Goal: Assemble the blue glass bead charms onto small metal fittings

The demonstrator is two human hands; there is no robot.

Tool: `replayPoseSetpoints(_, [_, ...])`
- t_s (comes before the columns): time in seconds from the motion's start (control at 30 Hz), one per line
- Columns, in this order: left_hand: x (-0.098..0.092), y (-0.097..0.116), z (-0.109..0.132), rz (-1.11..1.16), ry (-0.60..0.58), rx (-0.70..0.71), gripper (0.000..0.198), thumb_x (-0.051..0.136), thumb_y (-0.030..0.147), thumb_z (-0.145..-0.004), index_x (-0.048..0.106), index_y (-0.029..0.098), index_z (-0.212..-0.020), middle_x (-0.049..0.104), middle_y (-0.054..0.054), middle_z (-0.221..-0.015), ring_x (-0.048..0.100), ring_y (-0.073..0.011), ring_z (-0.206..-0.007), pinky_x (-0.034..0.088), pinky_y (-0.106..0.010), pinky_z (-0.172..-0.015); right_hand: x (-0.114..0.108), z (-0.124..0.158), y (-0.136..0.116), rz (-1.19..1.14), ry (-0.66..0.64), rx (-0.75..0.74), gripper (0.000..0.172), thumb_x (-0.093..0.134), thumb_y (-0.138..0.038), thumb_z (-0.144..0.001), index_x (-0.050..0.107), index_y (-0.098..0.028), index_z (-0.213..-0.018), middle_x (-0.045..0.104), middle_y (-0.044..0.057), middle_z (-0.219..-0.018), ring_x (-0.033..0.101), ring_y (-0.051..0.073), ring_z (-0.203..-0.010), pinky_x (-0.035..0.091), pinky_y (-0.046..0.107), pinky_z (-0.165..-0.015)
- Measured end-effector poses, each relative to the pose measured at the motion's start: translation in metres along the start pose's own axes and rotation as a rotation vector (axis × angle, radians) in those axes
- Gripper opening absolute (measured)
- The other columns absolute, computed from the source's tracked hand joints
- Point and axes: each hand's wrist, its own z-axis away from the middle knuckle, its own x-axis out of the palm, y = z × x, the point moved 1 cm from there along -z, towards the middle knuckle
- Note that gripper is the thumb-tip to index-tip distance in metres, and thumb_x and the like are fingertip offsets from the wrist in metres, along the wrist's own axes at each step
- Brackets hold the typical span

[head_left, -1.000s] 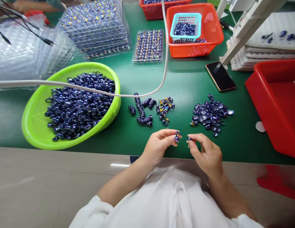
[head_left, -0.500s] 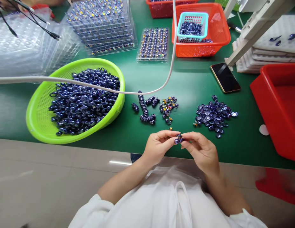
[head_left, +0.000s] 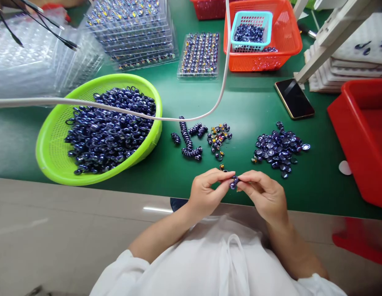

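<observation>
Between my two hands, close to the table's front edge, is a small shiny dark-blue beaded piece (head_left: 234,182). My left hand (head_left: 208,191) pinches it from the left with thumb and forefinger. From the other side my right hand (head_left: 265,193) grips it the same way. Fingertips hide part of it, so its full shape cannot be made out. Just beyond lies a loose gold-and-dark piece (head_left: 222,167). Farther back are a small pile of gold-and-dark pieces (head_left: 219,137) and rows of nested dark-blue rings (head_left: 186,137). Flat dark-blue faceted stones (head_left: 275,150) are heaped on the right.
A lime-green basket (head_left: 44,152) full of dark rings stands left. Behind are stacked clear trays (head_left: 172,45), a single filled tray (head_left: 199,77) and an orange basket (head_left: 255,63) holding a turquoise one. A phone (head_left: 294,98) and red bin (head_left: 348,127) are right. A white cable (head_left: 178,119) crosses above.
Both hands keep their pinch, and the held piece has turned slightly between the fingertips. The whole view has shifted a little; the piles look the same.
</observation>
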Motion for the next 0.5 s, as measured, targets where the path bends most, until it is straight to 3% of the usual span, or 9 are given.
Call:
replayPoseSetpoints(0.27, [0.004, -0.0039, 0.0034, -0.097, -0.004, 0.16, 0.027, 0.064, 0.008, -0.089, 0.078, 0.019, -0.11, 0.077, -0.007, -0.085, 0.068, -0.0148, -0.075, 0.054, -0.026, -0.071, -0.0032, -0.0003, 0.0022, 0.035, 0.0, 0.003, 0.022, 0.073, -0.015, -0.087, 0.072, -0.03, -0.102, 0.073, -0.004, -0.086, 0.07, 0.011, -0.071, 0.058, 0.024, -0.068])
replayPoseSetpoints(0.5, [0.0029, -0.003, 0.0044, -0.136, -0.047, 0.156, 0.03, 0.059, 0.012, -0.093, 0.076, 0.022, -0.115, 0.075, -0.007, -0.086, 0.067, -0.0155, -0.076, 0.055, -0.027, -0.072, -0.0023, -0.0012, 0.0005, 0.093, 0.034, 0.055, 0.01, 0.075, -0.025, -0.087, 0.073, -0.027, -0.097, 0.075, -0.002, -0.083, 0.074, 0.014, -0.067, 0.061, 0.025, -0.065])
